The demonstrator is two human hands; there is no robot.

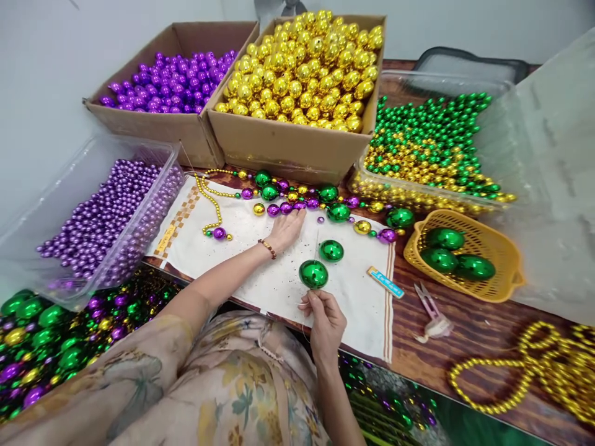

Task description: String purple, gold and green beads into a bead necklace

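My right hand (325,319) is closed in a pinch just below a large shiny green bead (313,274). A thin needle (317,244) rises from the top of that bead, and a pale thread (304,305) loops at my fingers. Another green bead (331,250) lies on the white cloth (260,291) just beyond. My left hand (286,232), with a beaded bracelet (267,248) at the wrist, lies palm down with fingers stretched toward a row of purple beads (273,210). Its fingertips reach those beads; whether they grip one is hidden. A small purple bead (320,220) sits right of it.
Cardboard boxes of purple beads (171,80) and gold beads (302,74) stand behind. Clear bins flank the cloth (176,152). At right are a yellow basket (506,291), thread snips (427,300), a blue-and-white packet (385,282) and gold bead strings (493,365). Strung beads (338,212) cross the cloth's far edge.
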